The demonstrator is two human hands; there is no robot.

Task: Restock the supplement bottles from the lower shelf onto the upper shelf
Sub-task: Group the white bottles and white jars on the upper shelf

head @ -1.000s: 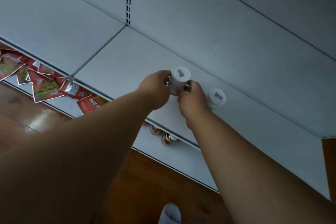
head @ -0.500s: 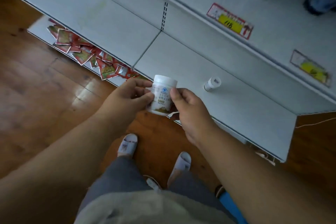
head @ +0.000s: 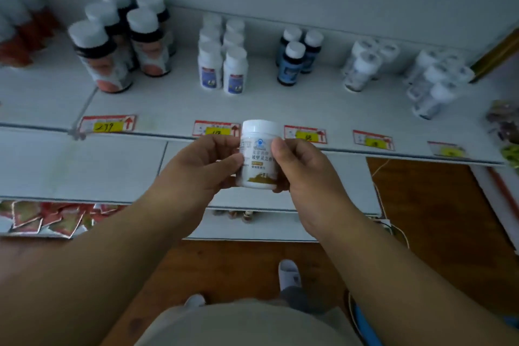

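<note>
A white supplement bottle (head: 259, 154) with a white cap and a gold-printed label is held upright between both hands, in front of the upper shelf's edge. My left hand (head: 200, 166) grips its left side, and my right hand (head: 302, 163) pinches its right side with thumb and fingers. The upper shelf (head: 174, 104) behind it carries rows of bottles: dark ones with white caps (head: 112, 45), white ones with blue labels (head: 222, 56), blue ones (head: 295, 56), and pale ones (head: 362, 64) like the held bottle. The lower shelf (head: 84, 166) lies below my hands.
Red and yellow price tags (head: 108, 123) line the upper shelf's front edge. Red snack packets (head: 47, 216) lie on the bottom shelf at left. A few small bottles (head: 238, 215) show under the lower shelf. A thin cable (head: 393, 222) runs over the wooden floor (head: 435, 219) at right.
The bottle has come off the lower shelf and risen with both hands to the upper shelf's edge. The view has tilted up, bringing the stocked upper shelf into sight.
</note>
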